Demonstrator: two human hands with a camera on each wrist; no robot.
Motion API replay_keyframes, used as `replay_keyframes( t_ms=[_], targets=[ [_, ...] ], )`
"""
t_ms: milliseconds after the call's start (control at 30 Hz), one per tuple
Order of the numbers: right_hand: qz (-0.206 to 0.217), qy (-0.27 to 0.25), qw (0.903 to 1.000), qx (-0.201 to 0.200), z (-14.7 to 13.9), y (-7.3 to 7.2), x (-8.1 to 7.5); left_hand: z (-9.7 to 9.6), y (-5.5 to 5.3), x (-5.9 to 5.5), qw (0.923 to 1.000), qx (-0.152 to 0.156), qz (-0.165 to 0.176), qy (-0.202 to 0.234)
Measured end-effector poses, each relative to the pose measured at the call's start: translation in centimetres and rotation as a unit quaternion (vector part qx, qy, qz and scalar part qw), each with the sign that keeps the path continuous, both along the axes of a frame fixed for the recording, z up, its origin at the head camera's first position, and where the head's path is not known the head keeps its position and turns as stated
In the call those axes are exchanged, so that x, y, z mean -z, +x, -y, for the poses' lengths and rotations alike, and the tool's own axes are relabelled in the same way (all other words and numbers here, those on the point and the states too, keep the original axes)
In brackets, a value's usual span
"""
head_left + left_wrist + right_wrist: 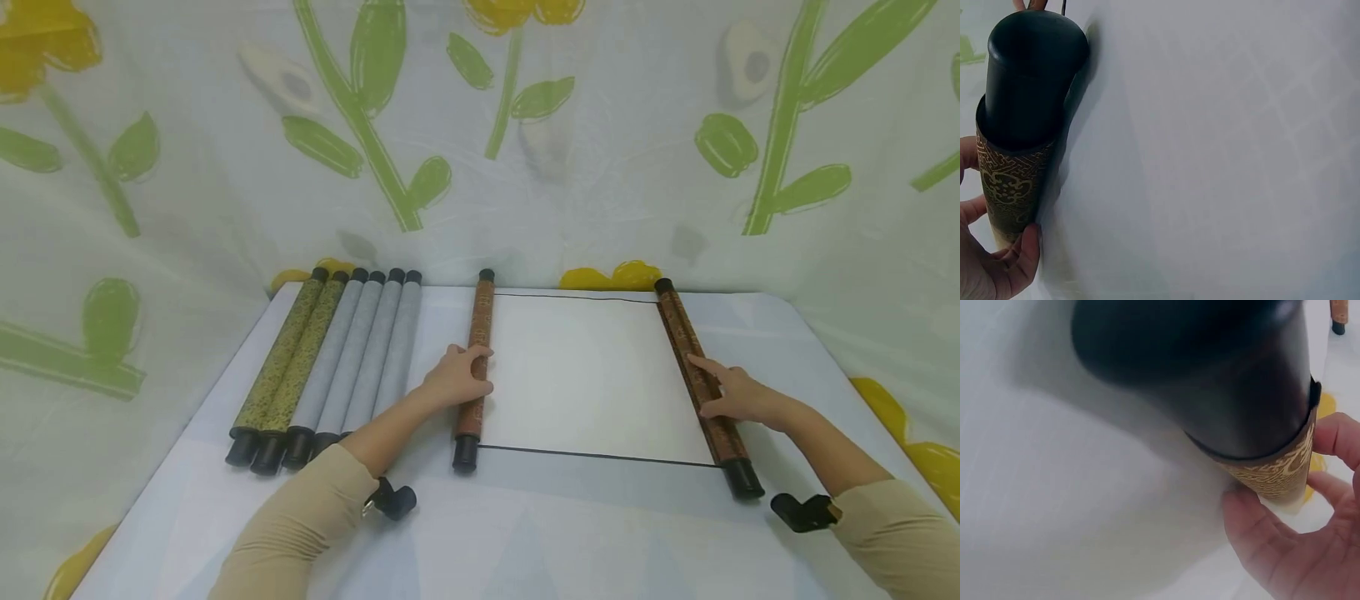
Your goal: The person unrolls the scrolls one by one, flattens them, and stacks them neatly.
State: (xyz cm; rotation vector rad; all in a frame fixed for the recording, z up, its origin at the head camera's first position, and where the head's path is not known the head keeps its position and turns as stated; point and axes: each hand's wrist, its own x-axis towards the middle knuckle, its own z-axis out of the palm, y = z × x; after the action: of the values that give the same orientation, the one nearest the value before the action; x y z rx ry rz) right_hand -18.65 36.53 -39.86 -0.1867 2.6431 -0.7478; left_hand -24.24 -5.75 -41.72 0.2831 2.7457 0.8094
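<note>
The left sleeve (300, 508) hides the near ends of some grey rolls (330, 358), so not all their black caps show. Both arms run out of the head view at the bottom. Up close, the right wrist view cuts off a big black cap (1241, 394) at the top, and the left wrist view chops off part of the left hand (453, 379).

That hand has its fingers bent round the left brown roll (471, 417) of an open scroll (592, 375). The right hand (738, 396) grips the right brown roll (684, 333) the same way. The scroll reaches from the far edge of the surface (525, 525) to about its middle, nearer the right edge than the left. Its sheet is flat, smooth and white, with thin dark lines along two sides. The brown rolls have gold curly shapes (too small to see well from the head). Two speckled yellow-green rolls (302, 367) lie by the grey ones, near the left edge.

The surface is pale, and behind hangs a wrinkly cloth (202, 233) with green leaves and yellow flowers.
</note>
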Motion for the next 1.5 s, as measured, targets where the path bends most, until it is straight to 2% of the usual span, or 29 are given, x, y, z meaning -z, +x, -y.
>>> replay_keyframes(
  t_ms=[100,333,467,667,900,1233,1500],
  targets=[
    [0.000,0.002,1.0000,-0.005,-0.1,-0.1,0.1,0.1,0.0,0.1,0.9999,-0.002,-0.011,-0.007],
    [-0.031,0.032,0.9988,-0.021,0.0,-0.2,0.6,0.2,-0.1,0.8,0.9992,-0.005,-0.032,-0.025],
    [-0.032,0.038,0.9985,-0.023,0.0,-0.2,0.5,0.3,-0.1,0.8,0.9997,-0.010,-0.022,-0.005],
    [-0.001,0.037,0.9992,-0.018,-0.2,-0.2,-0.1,0.3,-0.4,1.0,0.9989,-0.005,-0.019,0.043],
    [0.026,0.029,0.9992,-0.011,-0.6,-0.2,-0.8,-0.2,-0.6,0.9,0.9981,0.001,-0.022,0.058],
    [0.004,0.037,0.9990,-0.025,-2.2,-0.6,-0.6,-2.0,-0.6,1.0,0.9969,0.005,-0.003,0.079],
    [-0.013,0.058,0.9981,-0.018,-2.7,-0.6,-0.2,-2.1,-0.3,0.5,0.9972,0.010,0.002,0.075]
  ],
)
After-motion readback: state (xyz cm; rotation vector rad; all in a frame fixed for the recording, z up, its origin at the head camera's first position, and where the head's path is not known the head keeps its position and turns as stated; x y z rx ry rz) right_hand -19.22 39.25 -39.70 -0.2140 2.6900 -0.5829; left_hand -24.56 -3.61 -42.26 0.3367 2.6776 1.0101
